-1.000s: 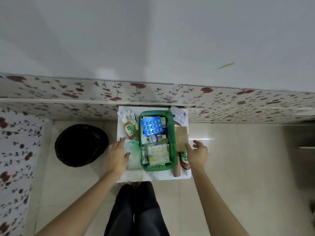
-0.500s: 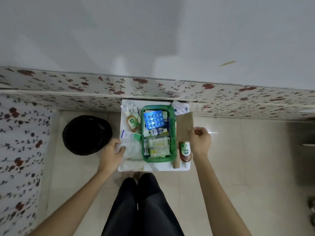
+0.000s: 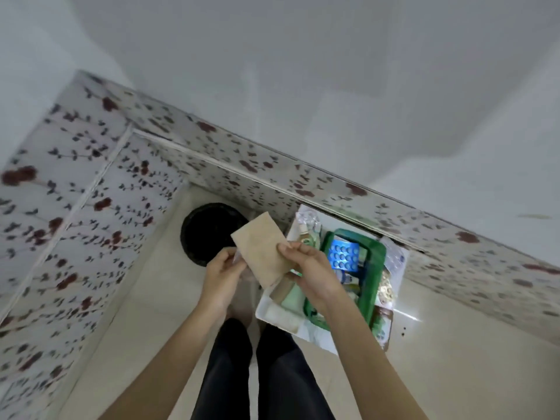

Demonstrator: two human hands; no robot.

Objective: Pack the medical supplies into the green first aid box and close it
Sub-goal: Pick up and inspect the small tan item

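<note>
The fingertips of the right hand (image 3: 313,275) pinch the right-hand edge of a flat, tan, rectangular paper packet (image 3: 261,249), thumb on the face turned to the camera, the other fingers hidden behind it. The left hand (image 3: 222,275) closes on the packet's lower left edge; its fingers curl inward, and something pale and translucent seems to be pinned under them, though blur prevents identification. The packet is held tilted in the air, clear of every surface, in front of a round black bin (image 3: 212,233) standing on the pale tiled floor (image 3: 454,359).

To the right, on a small white tabletop (image 3: 274,313), lies the open green plastic first aid box (image 3: 374,274). A blue blister pack of tablets (image 3: 344,254) lies on top of its contents, and the items beneath it appear to fill the box nearly to the rim. A small brown bottle (image 3: 306,234) stands just beside the box's left wall; other supplies lie along its right side, too blurred to name. No lid can be made out.

Likely hazards: the light two-edge pinch may slip, and the packet, poised near the bin, could drop into it or onto the floor. Laid over an already crowded box, the packet may also stand proud of the rim and obstruct closing. The right forearm, crossing the box's near corner, could nudge the box on its small table.
</note>
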